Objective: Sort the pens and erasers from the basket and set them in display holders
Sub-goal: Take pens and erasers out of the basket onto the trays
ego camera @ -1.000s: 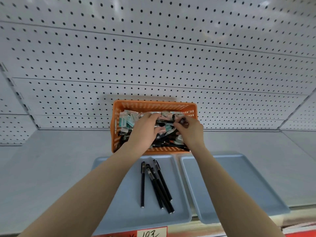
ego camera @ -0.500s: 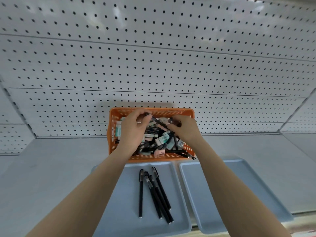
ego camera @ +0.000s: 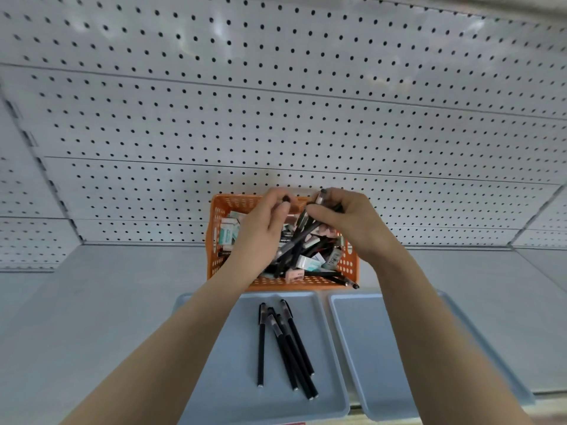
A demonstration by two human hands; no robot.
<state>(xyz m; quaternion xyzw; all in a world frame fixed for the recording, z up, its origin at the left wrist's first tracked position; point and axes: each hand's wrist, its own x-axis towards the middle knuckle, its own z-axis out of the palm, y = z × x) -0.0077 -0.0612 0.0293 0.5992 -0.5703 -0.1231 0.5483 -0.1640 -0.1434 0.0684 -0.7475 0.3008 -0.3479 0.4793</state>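
Gripping slim black plastic pens (ego camera: 291,246) in our right hand (ego camera: 346,222), left hand (ego camera: 260,231) pinching one end, we are pointing them down-left toward the pale-blue rectangular plastic tray (ego camera: 239,378).

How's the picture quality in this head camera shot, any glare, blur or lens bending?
Head view: soft, even light, with pale glare patches on the upper pegboard; the wide-angle lens bows its seams; the top right corner is smeared; the left hand, right hand and held pens look slightly motion-blurred, while the loose pens on the left tray look crisp.
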